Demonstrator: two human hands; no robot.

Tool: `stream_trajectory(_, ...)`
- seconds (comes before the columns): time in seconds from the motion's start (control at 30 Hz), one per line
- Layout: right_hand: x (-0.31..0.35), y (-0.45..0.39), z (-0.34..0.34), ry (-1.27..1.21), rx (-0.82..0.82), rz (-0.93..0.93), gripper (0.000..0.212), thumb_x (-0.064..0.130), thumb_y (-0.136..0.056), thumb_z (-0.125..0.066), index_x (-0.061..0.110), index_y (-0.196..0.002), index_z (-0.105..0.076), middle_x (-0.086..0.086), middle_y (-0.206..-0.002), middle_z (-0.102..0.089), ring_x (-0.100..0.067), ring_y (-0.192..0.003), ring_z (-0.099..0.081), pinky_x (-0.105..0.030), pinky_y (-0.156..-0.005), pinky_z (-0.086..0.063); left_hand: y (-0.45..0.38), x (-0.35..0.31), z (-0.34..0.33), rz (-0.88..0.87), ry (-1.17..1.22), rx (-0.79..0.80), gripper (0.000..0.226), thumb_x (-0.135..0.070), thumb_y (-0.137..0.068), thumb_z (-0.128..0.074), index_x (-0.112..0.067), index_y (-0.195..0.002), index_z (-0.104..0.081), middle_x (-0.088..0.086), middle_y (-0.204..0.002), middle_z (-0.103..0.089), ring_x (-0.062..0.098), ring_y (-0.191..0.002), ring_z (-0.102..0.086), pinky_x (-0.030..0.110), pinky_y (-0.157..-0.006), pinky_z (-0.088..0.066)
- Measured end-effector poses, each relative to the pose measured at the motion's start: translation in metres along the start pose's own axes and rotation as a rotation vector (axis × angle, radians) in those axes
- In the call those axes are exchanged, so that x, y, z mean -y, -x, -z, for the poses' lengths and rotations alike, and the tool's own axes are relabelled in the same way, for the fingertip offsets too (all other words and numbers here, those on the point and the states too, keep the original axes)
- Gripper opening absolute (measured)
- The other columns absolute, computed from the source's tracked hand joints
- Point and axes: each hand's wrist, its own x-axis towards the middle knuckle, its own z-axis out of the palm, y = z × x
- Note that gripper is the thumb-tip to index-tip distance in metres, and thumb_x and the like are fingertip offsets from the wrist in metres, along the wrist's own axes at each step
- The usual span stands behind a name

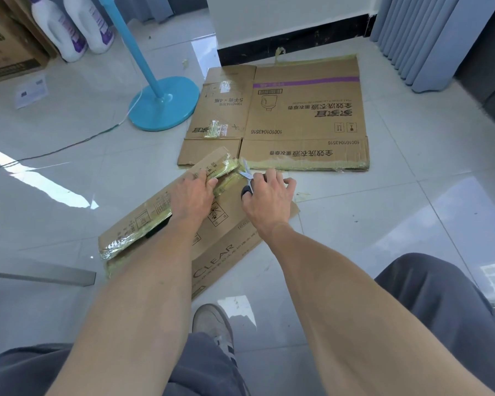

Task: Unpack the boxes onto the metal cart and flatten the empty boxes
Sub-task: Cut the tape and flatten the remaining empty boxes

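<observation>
Head view: a brown cardboard box printed "CLEAR", partly collapsed, lies on the pale glossy tiled floor at the picture's centre, its taped flaps running from 8 o'clock up toward 1 o'clock. The left hand presses palm-down on the raised upper flap, fingers curled over its yellowed-tape edge and clamped on it. Just beside it at 3 o'clock, the right hand is closed around the dark handles of a pair of grey-bladed scissors, whose blades point toward 11 o'clock into the taped seam. A second brown cardboard box with a purple stripe lies fully flat at 12 o'clock, near the first. At 10 o'clock stands a blue round fan base; two white detergent jugs sit beyond it.
</observation>
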Motion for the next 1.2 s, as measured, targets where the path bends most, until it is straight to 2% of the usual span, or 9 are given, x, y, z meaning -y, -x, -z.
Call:
stream_trajectory(0.33, -0.005, 0.000, 0.004, -0.040, -0.044, 0.055, 0.015, 0.029, -0.078, -0.058, 0.014, -0.074, -0.058, -0.001, -0.082, -0.049, -0.023, -0.079, -0.048, -0.041, -0.090, -0.027, -0.001, -0.005, -0.006, 0.040, 0.055, 0.022, 0.050, -0.047, -0.105, -0.026, -0.016, -0.139, -0.047, 0.017, -0.125, -0.057, 0.037, -0.113, -0.055, 0.045, -0.078, -0.047)
stream_trajectory(0.47, -0.004, -0.007, 0.011, 0.051, 0.106, 0.034, 0.013, 0.029, -0.080, -0.053, 0.018, -0.080, -0.048, 0.001, -0.086, -0.044, -0.021, -0.082, -0.042, -0.041, -0.093, -0.026, 0.003, -0.009, -0.006, 0.049, 0.064, 0.036, 0.049, -0.046, -0.106, -0.027, -0.016, -0.141, -0.045, 0.017, -0.127, -0.056, 0.037, -0.115, -0.054, 0.046, -0.079, -0.048)
stream_trajectory(0.67, 0.005, -0.026, 0.016, 0.113, 0.190, 0.128, 0.009, 0.018, -0.081, -0.051, 0.017, -0.083, -0.043, -0.002, -0.087, -0.041, -0.023, -0.082, -0.037, -0.042, -0.090, -0.032, 0.003, -0.003, -0.009, 0.015, 0.047, -0.011, 0.048, -0.045, -0.106, -0.027, -0.015, -0.137, -0.046, 0.017, -0.120, -0.058, 0.036, -0.108, -0.056, 0.043, -0.078, -0.047)
stream_trajectory(0.77, 0.012, -0.029, 0.015, 0.097, 0.250, 0.099, 0.010, 0.014, -0.084, -0.053, 0.017, -0.086, -0.044, -0.004, -0.089, -0.043, -0.024, -0.085, -0.039, -0.041, -0.092, -0.033, 0.005, -0.003, -0.010, 0.007, 0.031, -0.023, 0.048, -0.046, -0.106, -0.028, -0.015, -0.137, -0.047, 0.016, -0.119, -0.059, 0.035, -0.106, -0.056, 0.042, -0.075, -0.047)
stream_trajectory(0.97, 0.010, -0.027, 0.018, 0.034, 0.320, 0.114, 0.014, 0.002, -0.087, -0.052, 0.014, -0.083, -0.044, -0.007, -0.089, -0.051, -0.025, -0.074, -0.044, -0.033, -0.075, -0.036, 0.006, -0.005, -0.009, 0.003, 0.056, -0.028, 0.048, -0.046, -0.105, -0.027, -0.017, -0.139, -0.046, 0.014, -0.119, -0.060, 0.034, -0.107, -0.057, 0.042, -0.074, -0.047)
stream_trajectory(1.07, 0.011, -0.026, 0.020, 0.033, 0.311, 0.136, 0.014, 0.006, -0.088, -0.056, 0.014, -0.086, -0.045, -0.006, -0.089, -0.050, -0.024, -0.073, -0.045, -0.033, -0.075, -0.036, 0.005, -0.002, -0.007, -0.011, 0.061, -0.054, 0.046, -0.046, -0.105, -0.027, -0.017, -0.131, -0.051, 0.012, -0.114, -0.062, 0.034, -0.102, -0.059, 0.041, -0.068, -0.042)
stream_trajectory(1.2, 0.010, -0.021, 0.020, 0.107, 0.208, 0.179, 0.012, 0.011, -0.087, -0.056, 0.019, -0.091, -0.047, -0.001, -0.088, -0.050, -0.021, -0.071, -0.047, -0.038, -0.090, -0.031, -0.002, 0.002, 0.002, -0.038, 0.028, -0.116, 0.043, -0.045, -0.106, -0.026, -0.017, -0.109, -0.059, 0.008, -0.095, -0.067, 0.033, -0.082, -0.060, 0.036, -0.061, -0.034)
